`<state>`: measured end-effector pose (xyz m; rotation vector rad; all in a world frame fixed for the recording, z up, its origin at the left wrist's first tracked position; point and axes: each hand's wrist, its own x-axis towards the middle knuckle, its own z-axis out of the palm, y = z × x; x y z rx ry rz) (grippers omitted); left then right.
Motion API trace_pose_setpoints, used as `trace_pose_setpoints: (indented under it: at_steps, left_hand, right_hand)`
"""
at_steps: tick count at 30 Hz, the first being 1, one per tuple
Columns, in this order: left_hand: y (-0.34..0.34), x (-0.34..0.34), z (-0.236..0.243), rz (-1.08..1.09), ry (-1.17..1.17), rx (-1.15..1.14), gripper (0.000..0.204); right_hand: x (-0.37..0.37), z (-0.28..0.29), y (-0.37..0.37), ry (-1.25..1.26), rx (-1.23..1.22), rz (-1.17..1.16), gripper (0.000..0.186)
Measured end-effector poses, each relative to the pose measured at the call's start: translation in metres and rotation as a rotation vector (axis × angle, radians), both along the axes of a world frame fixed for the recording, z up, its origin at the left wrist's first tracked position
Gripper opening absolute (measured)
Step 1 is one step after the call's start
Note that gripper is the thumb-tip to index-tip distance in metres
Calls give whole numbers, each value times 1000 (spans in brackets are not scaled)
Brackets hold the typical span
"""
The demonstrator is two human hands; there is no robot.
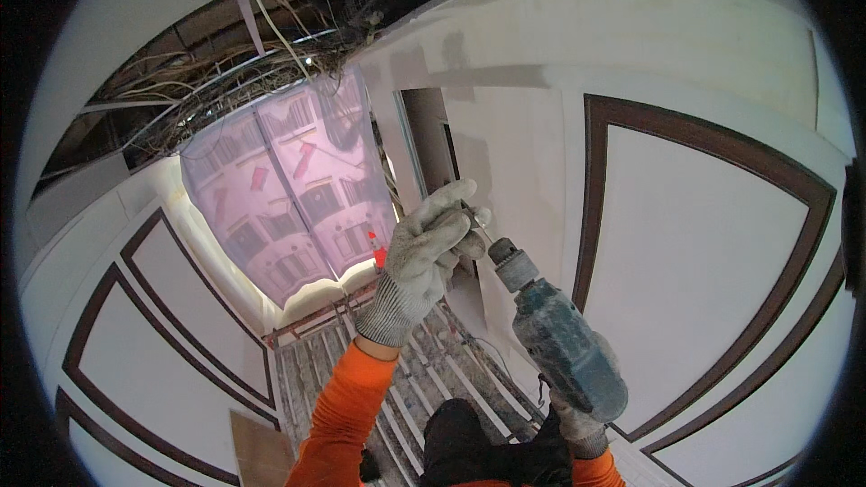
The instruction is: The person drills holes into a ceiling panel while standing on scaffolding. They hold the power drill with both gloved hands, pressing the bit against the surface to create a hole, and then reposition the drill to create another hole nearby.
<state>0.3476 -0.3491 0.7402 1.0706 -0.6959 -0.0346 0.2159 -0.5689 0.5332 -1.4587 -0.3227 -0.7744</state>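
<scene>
A dusty dark teal power drill [564, 343] is held up at the centre right, its chuck [512, 263] pointing up and left. My right hand [582, 424], in a grey work glove, grips its lower end; most of those fingers are hidden behind the body. From the chuck runs a thin metal bit [483, 230]. My left hand [428, 239], in a dusty knitted glove, closes its fingertips round the bit's far part. Whether a small fastener is also between them, I cannot tell.
White wall panels with dark brown trim [704, 140] stand on both sides. Below me, the floor [406, 379] carries long pale strips. Ahead hangs a translucent pinkish sheet [293, 185] near an orange cone [377, 252]. Loose cables [307, 45] hang from the open ceiling. A doorway [428, 140] lies ahead.
</scene>
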Motion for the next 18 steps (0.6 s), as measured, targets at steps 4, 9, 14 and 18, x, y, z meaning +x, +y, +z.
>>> trace_pose_setpoints:
  at_steps: [4, 9, 14, 18]
  left_hand:
    - [1, 3, 3, -24, 45, -63, 35]
    - [-11, -24, 14, 221, -90, -58, 36]
    - [-1, -42, 41, 248, -211, -88, 30]
    - [15, -43, 81, 257, -422, -127, 25]
  right_hand:
    - [11, 9, 7, 37, 6, -21, 100]
    - [32, 64, 23, -210, -18, -80, 76]
    - [78, 98, 18, -405, -469, -433, 86]
    - [103, 181, 51, -653, -338, -214, 82]
